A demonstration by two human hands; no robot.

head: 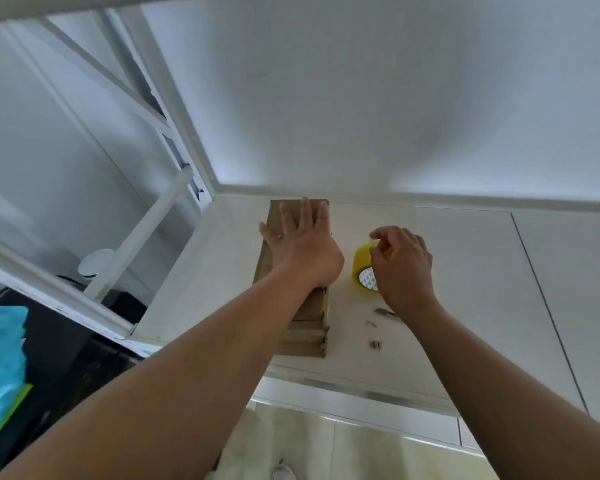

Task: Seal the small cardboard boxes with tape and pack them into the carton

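On the white counter (pixel 465 271), left hand (pixel 305 247) spread flat atop the stacked cardboard boxes (pixel 309 327), likely steadying them, right hand (pixel 404 268) pinching at the yellow tape roll (pixel 362 268) beside, probably seeking its end.

Single head-worn view, looking forward and steeply down.

The wide-angle camera sits above the near edge of the white counter (pixel 465 271), facing its far edge and the wall behind; both forearms stretch away from the lens, the hands at mid-distance, the floor below.
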